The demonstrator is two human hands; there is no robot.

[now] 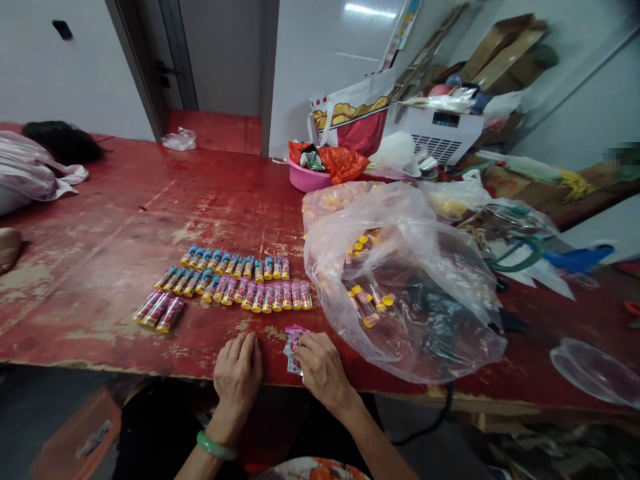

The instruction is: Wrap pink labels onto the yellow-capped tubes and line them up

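Right hand (323,367) at the pink printed slips (293,347), tubes (258,297) in rows beyond

I see the right hand's fingers bent over the slips near the table's front edge; whether they pinch, I cannot tell. The left hand (237,367) rests nearby, fingers close together, but I cannot tell if it is closed. Print on the slips and on the tubes' blue or pink wrappers is too small for me to read. To the right, a clear plastic bag (415,280) holds more tubes. The red table (125,247) is worn in pale patches. Farther back stand a pink basin (307,179) and a grey door (227,60).
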